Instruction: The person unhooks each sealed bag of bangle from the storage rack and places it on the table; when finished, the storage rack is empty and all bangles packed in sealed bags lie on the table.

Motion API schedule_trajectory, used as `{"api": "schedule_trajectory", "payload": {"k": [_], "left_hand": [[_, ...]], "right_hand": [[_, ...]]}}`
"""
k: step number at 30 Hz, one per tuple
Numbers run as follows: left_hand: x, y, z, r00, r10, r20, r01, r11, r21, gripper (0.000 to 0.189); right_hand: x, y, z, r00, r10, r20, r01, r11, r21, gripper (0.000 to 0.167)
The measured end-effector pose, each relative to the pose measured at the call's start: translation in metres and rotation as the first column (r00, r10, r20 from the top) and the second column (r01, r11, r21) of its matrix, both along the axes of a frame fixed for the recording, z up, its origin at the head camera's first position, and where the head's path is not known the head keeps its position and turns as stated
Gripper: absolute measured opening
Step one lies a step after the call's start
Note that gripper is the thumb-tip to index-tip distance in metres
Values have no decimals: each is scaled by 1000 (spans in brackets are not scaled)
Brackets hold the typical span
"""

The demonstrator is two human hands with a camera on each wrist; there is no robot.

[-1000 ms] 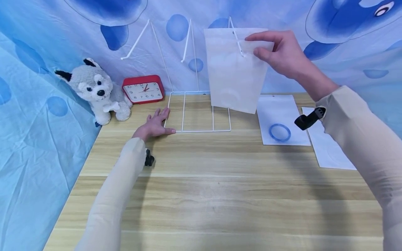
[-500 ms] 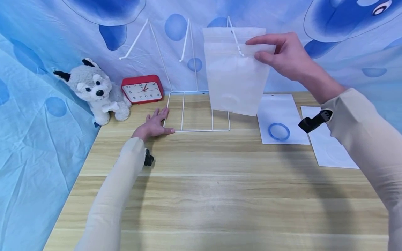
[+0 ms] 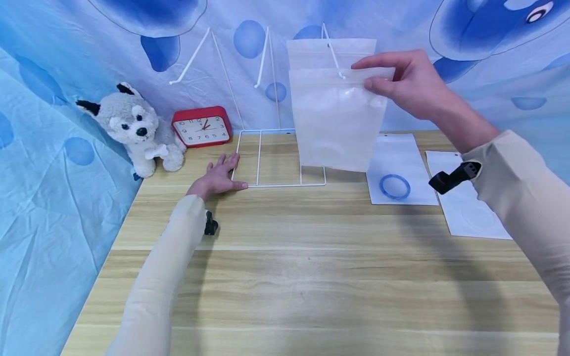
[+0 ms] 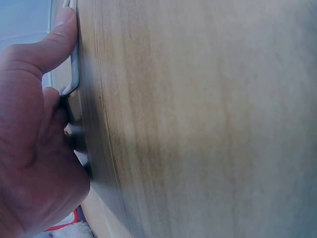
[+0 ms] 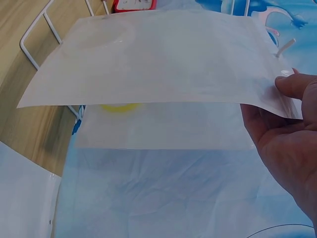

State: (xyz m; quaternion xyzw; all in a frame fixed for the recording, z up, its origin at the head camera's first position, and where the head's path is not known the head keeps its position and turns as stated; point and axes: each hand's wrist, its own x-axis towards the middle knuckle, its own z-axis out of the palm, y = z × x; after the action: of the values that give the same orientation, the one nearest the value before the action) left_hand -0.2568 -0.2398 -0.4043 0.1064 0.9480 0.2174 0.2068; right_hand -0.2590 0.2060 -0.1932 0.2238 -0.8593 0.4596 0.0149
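My right hand (image 3: 411, 86) pinches the upper right edge of a white zip pouch (image 3: 336, 123) between thumb and fingers. The tip of a white wire hook (image 5: 286, 47) pokes through the pouch near its top in the right wrist view. A second white pouch (image 3: 307, 47) hangs behind it, higher up the same hook; part of a yellow ring (image 5: 120, 107) shows on it. My left hand (image 3: 215, 175) rests with spread fingers at the left front corner of the white wire rack's base (image 3: 289, 185), its thumb (image 4: 64, 29) touching the wire.
Two more prongs (image 3: 262, 59) rise on the rack's left. A white pouch with a blue ring (image 3: 395, 187) lies right of the rack, another pouch (image 3: 467, 207) beyond it. A red clock (image 3: 202, 126) and a plush husky (image 3: 138, 128) stand at the back left.
My right hand has brought the front pouch down and toward me along the hook, uncovering more of the pouch behind. The left hand has stayed on the rack.
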Motion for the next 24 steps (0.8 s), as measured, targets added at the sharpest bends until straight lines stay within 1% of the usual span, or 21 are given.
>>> {"api": "schedule_trajectory", "payload": {"k": [4, 11, 18, 20, 24], "left_hand": [[-1, 0, 1, 1000, -1, 0, 1, 1000, -2, 104], [-2, -1, 1, 1000, -4, -4, 4, 1000, -14, 103], [1, -2, 2, 1000, -6, 4, 6, 1000, -16, 104], [2, -2, 3, 1000, -6, 11, 6, 1000, -18, 105], [1, -1, 9, 1000, -2, 14, 2, 1000, -26, 106]], "right_hand": [[6, 1, 4, 1000, -8, 17, 8, 1000, -5, 34], [16, 3, 10, 1000, -3, 1, 3, 1000, 0, 34], [26, 4, 11, 1000, 0, 6, 1, 999, -51, 33], [29, 5, 12, 1000, 12, -9, -13, 998, -68, 32], [37, 8, 15, 996, 39, -75, -45, 995, -89, 30]]}}
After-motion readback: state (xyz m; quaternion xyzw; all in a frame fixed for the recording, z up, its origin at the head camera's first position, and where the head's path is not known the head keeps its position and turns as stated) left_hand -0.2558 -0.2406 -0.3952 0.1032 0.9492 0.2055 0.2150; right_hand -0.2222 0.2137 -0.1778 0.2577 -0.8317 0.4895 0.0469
